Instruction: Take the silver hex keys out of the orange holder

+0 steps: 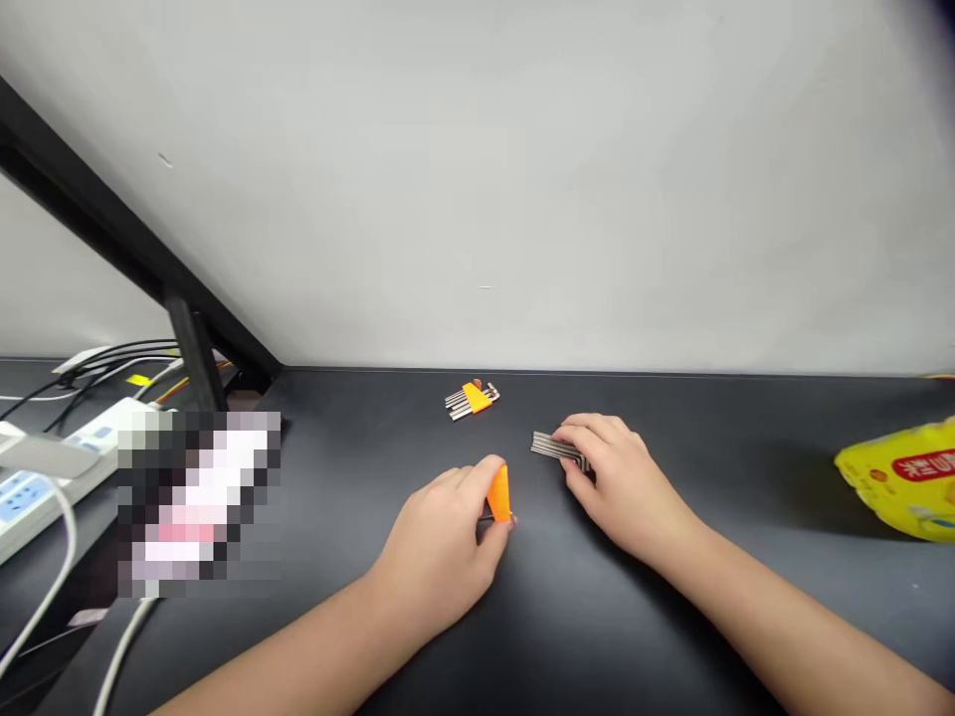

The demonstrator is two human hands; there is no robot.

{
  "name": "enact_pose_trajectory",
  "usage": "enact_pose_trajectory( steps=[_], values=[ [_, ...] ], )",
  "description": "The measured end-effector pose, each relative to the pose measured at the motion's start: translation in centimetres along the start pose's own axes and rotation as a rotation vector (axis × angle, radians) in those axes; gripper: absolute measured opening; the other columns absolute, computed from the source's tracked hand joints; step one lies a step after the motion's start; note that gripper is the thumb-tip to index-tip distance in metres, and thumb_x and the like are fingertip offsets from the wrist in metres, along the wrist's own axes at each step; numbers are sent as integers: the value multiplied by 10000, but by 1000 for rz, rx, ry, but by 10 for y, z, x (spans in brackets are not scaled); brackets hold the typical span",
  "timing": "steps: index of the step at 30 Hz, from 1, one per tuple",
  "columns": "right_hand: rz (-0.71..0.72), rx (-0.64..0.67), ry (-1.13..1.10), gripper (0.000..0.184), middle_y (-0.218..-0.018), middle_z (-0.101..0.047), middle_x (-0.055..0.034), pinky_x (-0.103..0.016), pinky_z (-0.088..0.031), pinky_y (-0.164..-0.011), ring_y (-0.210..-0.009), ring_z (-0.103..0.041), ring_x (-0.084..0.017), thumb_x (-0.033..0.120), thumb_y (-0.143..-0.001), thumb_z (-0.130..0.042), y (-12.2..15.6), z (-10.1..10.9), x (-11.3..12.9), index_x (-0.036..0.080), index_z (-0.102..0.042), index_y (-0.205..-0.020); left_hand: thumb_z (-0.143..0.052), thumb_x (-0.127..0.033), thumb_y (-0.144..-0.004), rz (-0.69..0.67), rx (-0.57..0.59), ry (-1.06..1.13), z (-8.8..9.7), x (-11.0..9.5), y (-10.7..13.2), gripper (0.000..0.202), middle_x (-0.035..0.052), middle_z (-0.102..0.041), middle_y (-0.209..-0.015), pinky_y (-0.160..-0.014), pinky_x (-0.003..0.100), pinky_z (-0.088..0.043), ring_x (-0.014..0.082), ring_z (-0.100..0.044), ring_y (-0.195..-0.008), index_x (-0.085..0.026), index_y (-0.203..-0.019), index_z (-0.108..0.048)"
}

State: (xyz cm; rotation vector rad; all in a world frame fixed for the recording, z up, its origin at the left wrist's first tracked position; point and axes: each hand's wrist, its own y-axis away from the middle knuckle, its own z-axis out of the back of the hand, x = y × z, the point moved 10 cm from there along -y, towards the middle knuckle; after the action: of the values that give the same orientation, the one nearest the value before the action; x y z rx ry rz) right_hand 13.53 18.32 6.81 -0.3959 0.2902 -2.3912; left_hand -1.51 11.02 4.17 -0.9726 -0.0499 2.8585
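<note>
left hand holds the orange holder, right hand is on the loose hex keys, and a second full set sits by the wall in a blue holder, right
Not quite: the head view shows the second set by the wall in an orange holder, not blue. The rest stands: the left hand holds the orange holder and the right hand rests on the loose hex keys.

Yellow bag [906,480] cut by right edge; pixelated patch [200,502] unreadable.

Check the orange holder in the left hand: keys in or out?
Out: orange holder in left hand looks empty; loose hex keys lie under right hand.
</note>
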Motion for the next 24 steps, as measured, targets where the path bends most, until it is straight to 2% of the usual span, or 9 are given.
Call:
enact_pose_trajectory(
  steps=[3,6,10,11,13,16,21,24],
  values=[
    [-22,31,-98,260,-1206,-660,-105,-457,-511,-945,-1101,-599,-260,128,-949,-484,-4,-3,-10,207,-630,-1149,-553,-242,-914,-8,-5,7,0,0,0,193,-8,-611,-851,-683,296,-390,197,-567,-809,-259,-1106,-536],
    [-26,-5,-159,240,-1185,-666,-101,-446,-522,-939,-1088,-606,-252,134,-958,-482,-5,4,-11,204,-630,-1134,-559,-230,-903,-31,-32,32,3,-1,0,227,-12,-609,-836,-682,292,-399,192,-575,-806,-263,-1128,-548],
    [44,-115,-187,142,-1162,-660,-110,-447,-508,-953,-1106,-601,-265,174,-956,-540,1,27,12,202,-636,-1057,-574,-230,-902,-61,-99,74,7,-3,2,335,-17,-603,-826,-690,286,-416,177,-577,-783,-268,-1233,-536],
    [80,-94,-230,119,-1119,-665,-99,-422,-514,-927,-1069,-611,-251,167,-953,-549,3,28,23,204,-630,-1031,-579,-232,-901,-73,-116,86,8,-4,3,362,-19,-602,-828,-698,285,-422,172,-577,-778,-268,-1257,-524],
    [156,33,-412,135,-1055,-672,-70,-340,-530,-850,-979,-628,-198,136,-953,-545,9,22,47,214,-613,-1039,-577,-219,-895,-102,-129,108,9,-7,4,369,-22,-602,-832,-714,284,-429,166,-578,-774,-270,-1257,-519],
    [169,190,-608,186,-1038,-676,-41,-276,-522,-775,-894,-626,-152,108,-958,-529,16,11,68,233,-610,-1069,-550,-195,-892,-140,-116,118,6,-12,4,322,-25,-598,-825,-714,281,-428,160,-572,-766,-270,-1204,-533],
    [49,187,-668,169,-872,-655,-13,-259,-483,-693,-758,-586,-134,85,-938,-515,17,2,61,217,-620,-949,-541,-197,-902,-155,-105,118,3,-15,4,312,-26,-599,-824,-702,279,-430,157,-568,-762,-266,-1206,-520],
    [16,190,-745,194,-860,-648,-3,-248,-487,-688,-733,-574,-126,74,-906,-531,17,0,59,220,-636,-979,-524,-179,-907,-171,-108,108,2,-17,4,316,-21,-615,-835,-712,282,-439,160,-582,-775,-263,-1212,-515]
  ],
)
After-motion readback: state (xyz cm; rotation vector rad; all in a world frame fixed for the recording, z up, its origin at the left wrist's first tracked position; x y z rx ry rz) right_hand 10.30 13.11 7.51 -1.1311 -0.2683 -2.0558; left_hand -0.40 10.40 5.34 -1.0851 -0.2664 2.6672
